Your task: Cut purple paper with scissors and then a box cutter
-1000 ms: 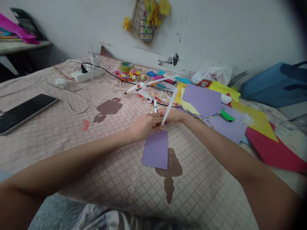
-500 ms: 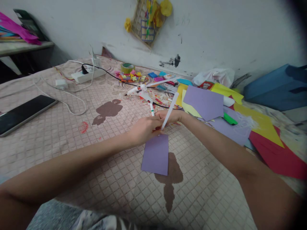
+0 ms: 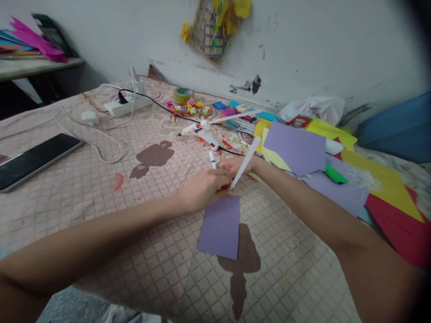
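White stick (image 3: 247, 161), pinched in left grip (image 3: 204, 187), purple paper (image 3: 220, 229)

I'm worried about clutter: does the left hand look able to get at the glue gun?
Probably yes: the glue gun lies just beyond the left hand, with only a white pen partly between, though that hand seems busy with the white stick.
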{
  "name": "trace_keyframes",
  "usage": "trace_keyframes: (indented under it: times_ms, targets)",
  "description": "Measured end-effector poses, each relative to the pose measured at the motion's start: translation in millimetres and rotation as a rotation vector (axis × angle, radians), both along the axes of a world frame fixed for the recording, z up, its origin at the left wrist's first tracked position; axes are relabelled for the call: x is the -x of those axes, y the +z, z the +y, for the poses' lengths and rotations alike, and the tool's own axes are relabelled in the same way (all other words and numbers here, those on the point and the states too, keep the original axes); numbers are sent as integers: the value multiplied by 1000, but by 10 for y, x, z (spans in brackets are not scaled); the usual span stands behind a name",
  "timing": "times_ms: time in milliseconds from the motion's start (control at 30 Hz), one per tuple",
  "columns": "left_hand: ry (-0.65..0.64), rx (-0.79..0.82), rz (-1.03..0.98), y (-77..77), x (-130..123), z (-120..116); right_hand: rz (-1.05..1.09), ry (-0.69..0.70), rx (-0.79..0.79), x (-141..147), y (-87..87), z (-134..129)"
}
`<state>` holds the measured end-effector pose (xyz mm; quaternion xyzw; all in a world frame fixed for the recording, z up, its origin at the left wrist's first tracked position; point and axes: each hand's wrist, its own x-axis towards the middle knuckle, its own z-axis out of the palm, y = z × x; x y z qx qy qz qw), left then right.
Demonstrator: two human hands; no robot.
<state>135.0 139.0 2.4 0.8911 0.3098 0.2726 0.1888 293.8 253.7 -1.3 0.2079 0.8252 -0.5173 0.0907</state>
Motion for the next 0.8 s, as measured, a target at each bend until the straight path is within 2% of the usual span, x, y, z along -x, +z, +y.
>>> trace_keyframes:
  times_ms: [200,333,433,600,667,733,800]
  targets:
    - [-8,17,-7,-3,0,6,68,-98,51,-5,14,-32]
    - [-6,23,-31,7,8,12,215,-331,74,-131,17,-183]
    - [-17,31,-33,23,11,13,357,-601,36,-279,-6,-437]
    - [3,65,-34,9,14,28,532,-1024,-96,-481,-63,-1098]
    - [6,76,-36,-2,11,34,577,-1198,-102,-508,-87,-1338]
    - [10,71,-38,-2,7,31,574,-1240,-91,-498,-108,-1504]
    - [24,62,-39,9,3,21,547,-1214,-107,-459,-127,-1591]
